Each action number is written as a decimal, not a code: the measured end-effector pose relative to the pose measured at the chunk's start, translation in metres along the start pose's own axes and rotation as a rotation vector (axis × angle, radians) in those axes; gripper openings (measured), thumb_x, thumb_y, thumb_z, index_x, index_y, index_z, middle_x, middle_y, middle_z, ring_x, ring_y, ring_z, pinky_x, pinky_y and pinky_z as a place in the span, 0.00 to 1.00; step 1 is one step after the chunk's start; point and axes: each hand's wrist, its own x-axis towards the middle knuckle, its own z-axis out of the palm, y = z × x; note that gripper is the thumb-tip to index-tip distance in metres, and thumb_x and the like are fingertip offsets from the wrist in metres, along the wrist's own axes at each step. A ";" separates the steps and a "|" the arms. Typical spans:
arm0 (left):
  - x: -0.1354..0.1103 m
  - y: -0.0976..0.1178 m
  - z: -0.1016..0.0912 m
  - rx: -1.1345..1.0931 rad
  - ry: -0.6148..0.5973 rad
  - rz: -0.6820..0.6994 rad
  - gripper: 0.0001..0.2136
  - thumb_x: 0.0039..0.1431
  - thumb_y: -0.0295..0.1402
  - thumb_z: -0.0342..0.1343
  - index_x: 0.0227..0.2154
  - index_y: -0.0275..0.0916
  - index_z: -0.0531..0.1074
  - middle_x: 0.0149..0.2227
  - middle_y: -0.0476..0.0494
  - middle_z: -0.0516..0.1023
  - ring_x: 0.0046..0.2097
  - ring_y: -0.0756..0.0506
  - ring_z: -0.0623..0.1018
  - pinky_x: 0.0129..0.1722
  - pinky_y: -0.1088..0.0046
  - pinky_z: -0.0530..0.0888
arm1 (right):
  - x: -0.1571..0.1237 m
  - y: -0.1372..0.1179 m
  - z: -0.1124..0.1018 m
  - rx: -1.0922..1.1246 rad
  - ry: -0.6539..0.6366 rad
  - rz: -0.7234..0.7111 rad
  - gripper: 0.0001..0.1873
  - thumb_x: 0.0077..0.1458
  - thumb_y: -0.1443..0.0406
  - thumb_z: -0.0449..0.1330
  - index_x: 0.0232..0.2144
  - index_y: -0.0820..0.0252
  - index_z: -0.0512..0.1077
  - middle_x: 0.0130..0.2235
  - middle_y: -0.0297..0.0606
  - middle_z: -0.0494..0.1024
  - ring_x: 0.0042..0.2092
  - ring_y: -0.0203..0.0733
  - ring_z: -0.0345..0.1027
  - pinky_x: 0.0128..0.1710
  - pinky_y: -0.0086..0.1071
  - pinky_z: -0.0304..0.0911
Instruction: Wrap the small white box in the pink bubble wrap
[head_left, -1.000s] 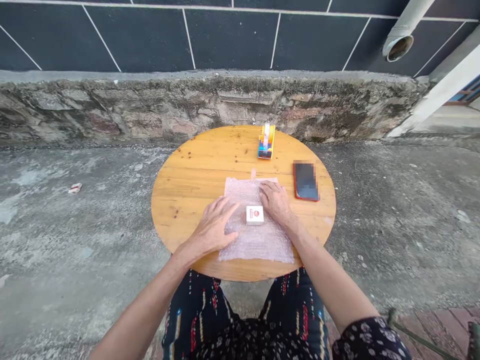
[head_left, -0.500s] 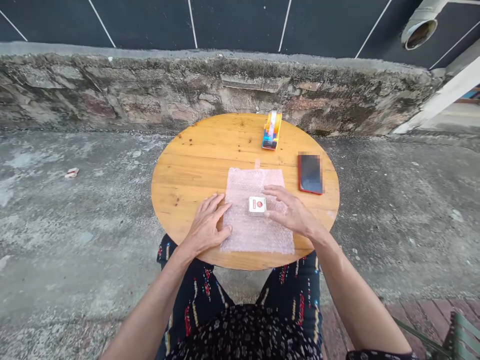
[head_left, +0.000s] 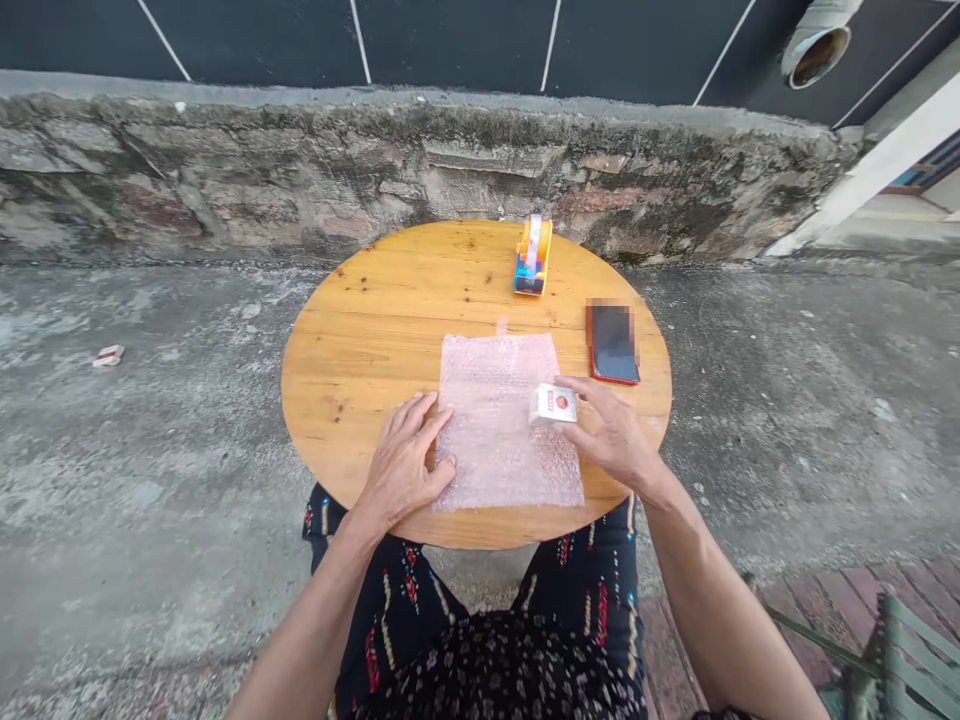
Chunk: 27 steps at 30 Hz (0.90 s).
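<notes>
A sheet of pinkish bubble wrap [head_left: 495, 450] lies flat on the round wooden table [head_left: 360, 350]. My left hand [head_left: 405, 455] rests at its left edge, fingers stretched out, thumb and fingertips on the border of the sheet. Between the thumb and fingers of my right hand [head_left: 611, 430] is a small white box [head_left: 556, 403] with a red round mark on top. The box is tilted slightly over the right part of the wrap; whether its underside touches the sheet I cannot tell.
At the far side of the table stands a yellow and blue tape dispenser [head_left: 532, 255]. A phone with a red case [head_left: 613, 345] lies on the right. Behind the table runs a stone wall base [head_left: 300, 190]. A green slatted chair [head_left: 915, 650] is at lower right.
My right hand has closed on the small box and shifted it right from the middle of the bubble wrap. My left hand has stayed at the sheet's left edge. The view has shifted slightly.
</notes>
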 end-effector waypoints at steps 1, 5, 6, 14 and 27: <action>0.000 0.000 0.001 0.000 0.013 0.001 0.26 0.53 0.34 0.54 0.56 0.39 0.66 0.65 0.36 0.59 0.66 0.34 0.58 0.64 0.49 0.58 | -0.007 0.005 -0.008 -0.013 0.023 0.042 0.26 0.55 0.61 0.60 0.57 0.55 0.66 0.54 0.44 0.74 0.54 0.50 0.69 0.54 0.47 0.63; 0.000 -0.001 0.003 0.008 0.041 0.010 0.24 0.53 0.33 0.53 0.55 0.38 0.67 0.64 0.35 0.60 0.65 0.34 0.59 0.64 0.50 0.59 | -0.033 0.030 -0.030 -0.077 0.071 0.182 0.25 0.56 0.60 0.59 0.56 0.56 0.67 0.52 0.44 0.76 0.50 0.49 0.72 0.50 0.45 0.67; 0.000 -0.001 0.003 0.006 0.044 0.011 0.24 0.53 0.33 0.53 0.55 0.38 0.67 0.64 0.34 0.60 0.65 0.34 0.59 0.64 0.50 0.59 | -0.038 0.037 -0.033 -0.088 0.077 0.202 0.25 0.56 0.60 0.59 0.55 0.56 0.67 0.52 0.44 0.76 0.50 0.49 0.72 0.49 0.45 0.68; -0.002 0.012 -0.013 -0.066 0.065 -0.065 0.22 0.58 0.34 0.52 0.56 0.40 0.65 0.63 0.36 0.61 0.64 0.36 0.61 0.62 0.51 0.63 | -0.051 0.016 -0.034 -0.216 0.228 0.047 0.24 0.57 0.62 0.59 0.57 0.52 0.66 0.59 0.45 0.68 0.60 0.54 0.62 0.59 0.55 0.57; 0.039 0.017 0.005 -0.023 -0.151 0.208 0.23 0.58 0.41 0.55 0.55 0.37 0.68 0.64 0.34 0.62 0.64 0.35 0.60 0.64 0.51 0.59 | 0.002 -0.019 0.060 -0.342 -0.179 -0.041 0.26 0.60 0.62 0.55 0.59 0.66 0.63 0.62 0.50 0.64 0.63 0.55 0.56 0.62 0.51 0.55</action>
